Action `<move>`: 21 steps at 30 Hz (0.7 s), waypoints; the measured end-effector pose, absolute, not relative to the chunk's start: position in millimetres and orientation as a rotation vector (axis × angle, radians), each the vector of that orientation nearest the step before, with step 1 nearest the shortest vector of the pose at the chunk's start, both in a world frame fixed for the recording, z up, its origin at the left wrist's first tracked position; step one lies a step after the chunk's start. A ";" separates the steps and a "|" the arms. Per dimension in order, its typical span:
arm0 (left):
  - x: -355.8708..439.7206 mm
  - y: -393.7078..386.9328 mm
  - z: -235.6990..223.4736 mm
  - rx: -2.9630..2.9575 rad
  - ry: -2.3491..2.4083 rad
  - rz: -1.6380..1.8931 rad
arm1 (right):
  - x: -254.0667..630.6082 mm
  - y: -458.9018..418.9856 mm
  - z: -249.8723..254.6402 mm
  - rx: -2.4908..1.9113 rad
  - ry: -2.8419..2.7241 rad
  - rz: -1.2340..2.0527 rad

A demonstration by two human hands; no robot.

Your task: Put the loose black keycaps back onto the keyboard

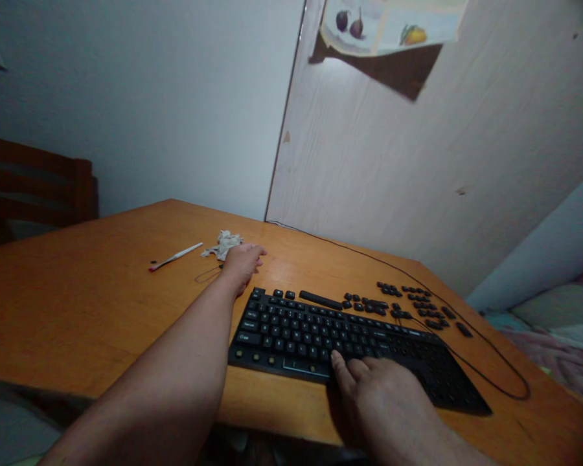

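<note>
Left hand (243, 264): reaching by rag (226, 243).
Right hand (376, 385): touching keyboard (301, 331) near surface's (276, 404) front edge.
Fingers (339, 366): half bending; holding, can't tell.

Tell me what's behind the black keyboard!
Behind the keyboard are loose black keys, a thin cable, and the left hand by a crumpled cloth. Whatever is under that hand is hidden.

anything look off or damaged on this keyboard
Yes: the keyboard is missing caps. Its bottom row shows bare mounts, and the number pad looks stripped too, though it is dim. Loose keycaps, one a long bar, lie on the table beyond its far edge.
</note>
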State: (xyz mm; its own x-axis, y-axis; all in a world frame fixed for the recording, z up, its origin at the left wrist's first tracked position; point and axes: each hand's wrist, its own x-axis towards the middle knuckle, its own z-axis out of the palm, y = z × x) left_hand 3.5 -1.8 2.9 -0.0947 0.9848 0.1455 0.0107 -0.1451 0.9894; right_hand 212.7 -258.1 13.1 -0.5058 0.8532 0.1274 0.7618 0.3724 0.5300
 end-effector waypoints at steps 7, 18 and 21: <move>3.4 -2.8 3.4 1.275 1.213 1.389 | 215.4 -260.8 20.6 1.565 2.530 0.729; 3.3 -2.1 3.3 1.274 1.214 1.391 | 225.6 -273.7 36.4 1.785 2.639 0.489; 3.3 -1.9 3.1 1.278 1.212 1.394 | 224.6 -271.9 31.4 1.792 2.637 0.423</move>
